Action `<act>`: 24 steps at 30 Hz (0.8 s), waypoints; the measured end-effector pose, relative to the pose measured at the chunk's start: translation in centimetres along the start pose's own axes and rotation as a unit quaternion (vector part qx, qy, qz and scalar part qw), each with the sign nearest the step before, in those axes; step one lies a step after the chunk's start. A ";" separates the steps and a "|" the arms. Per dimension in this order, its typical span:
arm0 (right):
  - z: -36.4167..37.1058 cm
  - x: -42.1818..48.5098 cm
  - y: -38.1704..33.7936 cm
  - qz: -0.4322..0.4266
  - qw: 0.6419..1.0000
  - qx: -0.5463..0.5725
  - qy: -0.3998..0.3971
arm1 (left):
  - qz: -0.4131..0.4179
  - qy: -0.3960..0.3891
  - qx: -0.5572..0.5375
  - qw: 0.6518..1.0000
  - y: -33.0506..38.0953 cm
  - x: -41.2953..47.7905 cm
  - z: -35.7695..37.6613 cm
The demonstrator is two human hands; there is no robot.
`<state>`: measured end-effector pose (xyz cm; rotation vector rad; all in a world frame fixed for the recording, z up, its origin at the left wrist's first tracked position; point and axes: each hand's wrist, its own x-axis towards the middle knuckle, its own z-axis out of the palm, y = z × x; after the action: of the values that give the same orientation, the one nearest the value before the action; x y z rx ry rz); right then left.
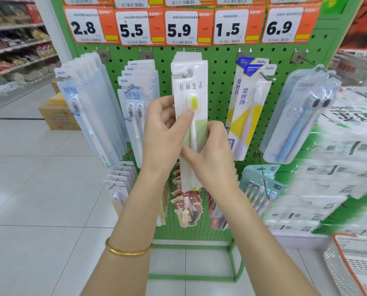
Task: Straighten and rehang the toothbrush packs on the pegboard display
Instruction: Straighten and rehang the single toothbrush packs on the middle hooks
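Gripping the white-and-green toothbrush pack (189, 86) with both hands, a person is holding it at the tip of the middle peg (184, 75) on the green pegboard (218, 82). The left hand (165, 127) is pinching its left edge, thumb on the front. The right hand (212, 150) is clamping fingers round the lower part. The hands are hiding the pack's middle, and the packs behind are showing only their top edges.

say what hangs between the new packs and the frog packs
Head view: the white-green toothbrush pack, held by the left hand and right hand.
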<state>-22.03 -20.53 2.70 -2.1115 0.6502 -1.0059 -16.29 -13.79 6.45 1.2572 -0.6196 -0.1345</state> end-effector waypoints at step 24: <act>1.7 -0.4 0.5 -0.044 0.997 0.056 0.012 | 0.050 0.012 -0.031 0.998 -1.0 0.6 -0.6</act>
<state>-20.97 -19.96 1.38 -2.0477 0.5049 -1.0929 -15.29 -13.88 5.65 1.1643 -0.6517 -0.0545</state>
